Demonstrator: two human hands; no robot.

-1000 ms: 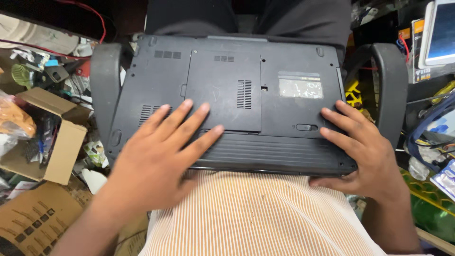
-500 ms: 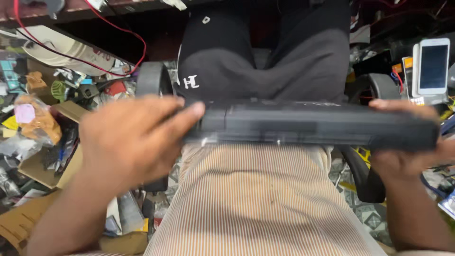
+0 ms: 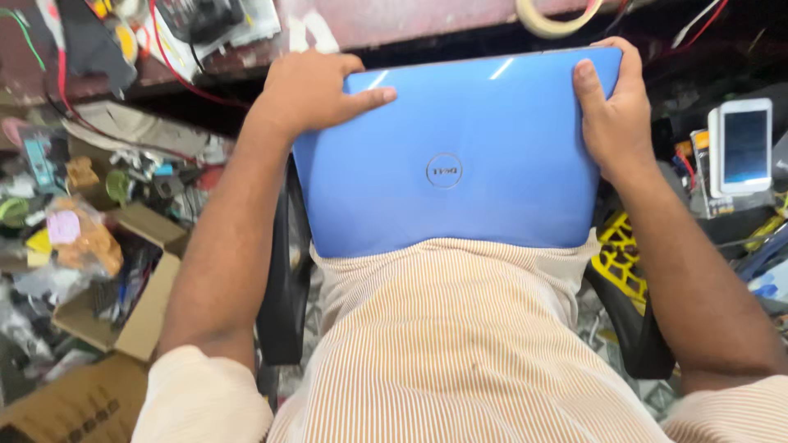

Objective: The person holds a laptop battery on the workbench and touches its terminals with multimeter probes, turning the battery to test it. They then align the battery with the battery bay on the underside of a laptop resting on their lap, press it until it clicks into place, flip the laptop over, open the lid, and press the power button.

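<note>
In a cluttered repair corner, an open brown cardboard box of oddments sits low at left. The person's left hand grips the far left corner of a closed glossy blue laptop, thumb pressed flat on the lid. The laptop rests lid-up on the lap, against a striped shirt. The right hand clamps the far right corner. A white smartphone stands at right. The slick lid could slip from the hands and fall among the clutter.

Bright, even daylight; faint glare streaks on blue laptop lid.
</note>
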